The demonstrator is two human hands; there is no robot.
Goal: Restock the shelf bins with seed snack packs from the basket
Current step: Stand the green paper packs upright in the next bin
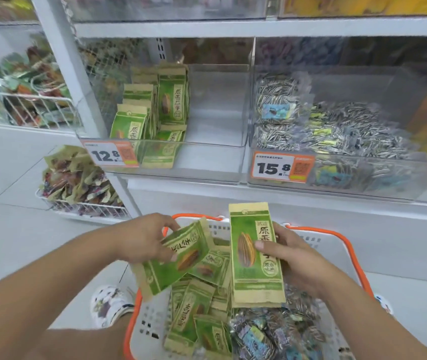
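Green packs: one upright (pixel 255 253) pinched in the right hand (pixel 294 255) with thumb across its front, one tilted (pixel 178 258) gripped in the left hand (pixel 143 239), both above the basket (pixel 355 258). More green packs (pixel 194 310) fill the basket's left side, clear packs (pixel 272 331) its right. The left bin (pixel 217 157) holds green packs (pixel 155 107) against its left wall; the right bin (pixel 363 183) holds clear packs (pixel 337 131).

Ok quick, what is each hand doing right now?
Left hand: holding a tilted green seed pack over the basket.
Right hand: holding an upright green seed pack.
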